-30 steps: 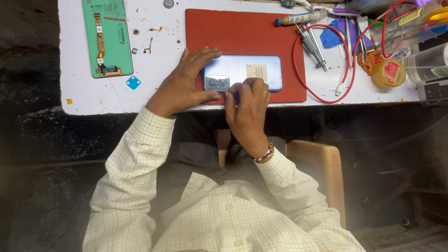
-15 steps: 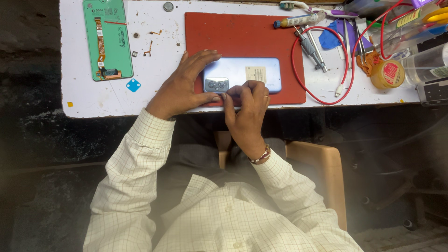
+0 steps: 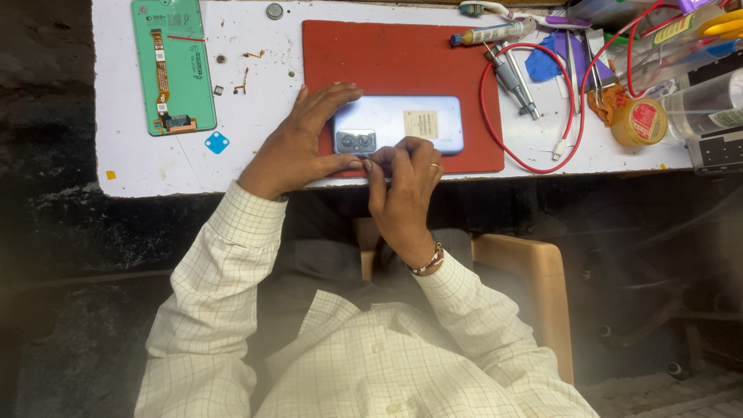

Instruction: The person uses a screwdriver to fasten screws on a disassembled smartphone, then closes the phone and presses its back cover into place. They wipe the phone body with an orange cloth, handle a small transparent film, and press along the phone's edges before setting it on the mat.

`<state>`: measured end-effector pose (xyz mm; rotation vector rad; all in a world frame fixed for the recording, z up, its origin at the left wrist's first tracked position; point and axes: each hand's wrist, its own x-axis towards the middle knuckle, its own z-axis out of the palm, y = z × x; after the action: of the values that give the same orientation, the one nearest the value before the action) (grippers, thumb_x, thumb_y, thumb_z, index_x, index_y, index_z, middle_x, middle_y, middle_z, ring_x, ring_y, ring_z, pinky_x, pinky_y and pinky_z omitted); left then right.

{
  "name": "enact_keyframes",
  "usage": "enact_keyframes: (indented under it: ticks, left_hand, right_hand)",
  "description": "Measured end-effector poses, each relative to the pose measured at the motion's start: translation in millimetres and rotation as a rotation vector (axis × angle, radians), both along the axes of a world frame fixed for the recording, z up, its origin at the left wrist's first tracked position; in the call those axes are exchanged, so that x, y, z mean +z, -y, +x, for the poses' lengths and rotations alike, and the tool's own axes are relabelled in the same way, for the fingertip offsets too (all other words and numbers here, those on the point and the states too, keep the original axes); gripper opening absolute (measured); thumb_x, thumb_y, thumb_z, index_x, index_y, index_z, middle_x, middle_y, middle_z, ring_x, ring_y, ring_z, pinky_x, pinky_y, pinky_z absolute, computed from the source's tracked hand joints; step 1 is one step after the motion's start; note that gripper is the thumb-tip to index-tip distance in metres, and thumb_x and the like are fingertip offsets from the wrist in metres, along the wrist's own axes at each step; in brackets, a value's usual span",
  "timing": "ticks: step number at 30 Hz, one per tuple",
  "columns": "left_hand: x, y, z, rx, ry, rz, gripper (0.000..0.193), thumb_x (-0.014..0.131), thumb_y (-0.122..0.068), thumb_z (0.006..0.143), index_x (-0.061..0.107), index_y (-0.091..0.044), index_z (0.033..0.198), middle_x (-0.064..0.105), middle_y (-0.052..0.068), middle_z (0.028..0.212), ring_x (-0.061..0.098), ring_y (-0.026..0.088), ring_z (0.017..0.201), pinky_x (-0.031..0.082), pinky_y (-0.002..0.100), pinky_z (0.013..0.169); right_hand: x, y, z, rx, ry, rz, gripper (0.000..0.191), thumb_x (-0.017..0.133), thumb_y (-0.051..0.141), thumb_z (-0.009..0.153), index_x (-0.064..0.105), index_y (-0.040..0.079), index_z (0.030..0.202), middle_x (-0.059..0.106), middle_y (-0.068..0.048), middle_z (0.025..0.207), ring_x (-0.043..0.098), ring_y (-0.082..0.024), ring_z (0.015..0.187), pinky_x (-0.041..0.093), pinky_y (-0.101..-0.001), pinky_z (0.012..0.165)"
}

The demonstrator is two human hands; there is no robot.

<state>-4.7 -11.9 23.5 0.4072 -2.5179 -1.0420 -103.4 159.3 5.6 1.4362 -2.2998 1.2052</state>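
Vs half a sec ago: barely any change. Left hand [image 3: 298,147] still wrapped round the camera end of the phone [image 3: 410,124], right hand [image 3: 402,182] still pinching at the near edge; phone still on the same spot of the mat. Whole view shifted a bit, bench sitting slightly further right in frame.

Left fingers [image 3: 329,97] spread and curled over the far edge of the phone's left end, thumb pressing the near corner, so gripping the phone end-on. Right fingertips [image 3: 383,159] bunched tight, thumb and forefinger pinched at the near long edge just below the camera block [image 3: 355,141]; can't tell whether anything small sits betw. them. Ring on one right finger, bracelet [image 3: 428,263] at the wrist.

Phone: pale blue, back up, lying flat and lengthwise on the red mat [image 3: 371,54], near its front edge. White sticker [image 3: 422,124] mid-back. Left hand covers its left end; right fingertips touch the near edge beside that.

Further out on the white bench [image 3: 255,116]: green phone frame w/ flex cable [image 3: 172,66] well to the left, small blue square pad [image 3: 217,142] near the left hand. Right of mat: red cable loop [image 3: 534,108], tweezers and probes [image 3: 515,77], glue tube [image 3: 491,33], round yellow tin w/ red lid [image 3: 638,121].
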Motion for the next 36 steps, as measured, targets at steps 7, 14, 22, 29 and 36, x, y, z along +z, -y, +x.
enact_keyframes:
  ticks: [7, 14, 22, 29, 36]
  left_hand:
    - [-3, 1, 0, 0.01, 0.01, -0.006, 0.094, 0.092, -0.04, 0.072, 0.046, -0.019, 0.15, 0.045, 0.01, 0.159, 0.036, 0.032, 0.151, 0.019, 0.055, 0.127]
    - [-5, 3, 3, -0.009, -0.019, -0.004, 0.091, 0.092, -0.035, 0.073, 0.047, -0.018, 0.151, 0.046, 0.01, 0.159, 0.038, 0.032, 0.151, 0.018, 0.057, 0.127]
    - [-4, 5, 5, -0.022, -0.026, -0.005, 0.09, 0.092, -0.032, 0.072, 0.049, -0.017, 0.15, 0.049, 0.01, 0.158, 0.04, 0.032, 0.15, 0.017, 0.06, 0.126]
    - [-1, 6, 8, -0.012, -0.012, 0.008, 0.093, 0.093, -0.034, 0.069, 0.049, -0.017, 0.149, 0.05, 0.009, 0.156, 0.04, 0.033, 0.15, 0.018, 0.058, 0.126]
    - [0, 6, 11, -0.008, 0.001, 0.016, 0.091, 0.092, -0.029, 0.068, 0.051, -0.017, 0.149, 0.051, 0.01, 0.157, 0.043, 0.033, 0.149, 0.017, 0.057, 0.128]
  right_hand:
    - [0, -1, 1, 0.015, 0.008, -0.001, 0.011, 0.075, 0.012, 0.094, 0.068, 0.008, 0.102, 0.051, -0.011, 0.113, 0.047, -0.029, 0.112, 0.033, -0.0441, 0.096]
    - [5, -4, 1, 0.041, 0.053, 0.01, 0.011, 0.074, 0.012, 0.094, 0.069, 0.008, 0.102, 0.051, -0.011, 0.114, 0.047, -0.029, 0.111, 0.034, -0.0435, 0.095]
    - [10, -7, 0, 0.073, 0.098, 0.006, 0.012, 0.073, 0.014, 0.094, 0.068, 0.009, 0.103, 0.051, -0.012, 0.116, 0.047, -0.03, 0.111, 0.034, -0.0429, 0.095]
    - [25, -28, -22, 0.284, 0.535, -0.169, 0.01, 0.068, 0.008, 0.1, 0.06, 0.005, 0.104, 0.05, -0.006, 0.114, 0.056, -0.014, 0.102, 0.05, -0.0274, 0.089]
    - [63, -116, -133, -0.013, 0.747, -0.358, 0.007, 0.069, 0.004, 0.104, 0.064, 0.004, 0.101, 0.058, 0.003, 0.096, 0.043, -0.004, 0.078, 0.034, -0.0197, 0.068]
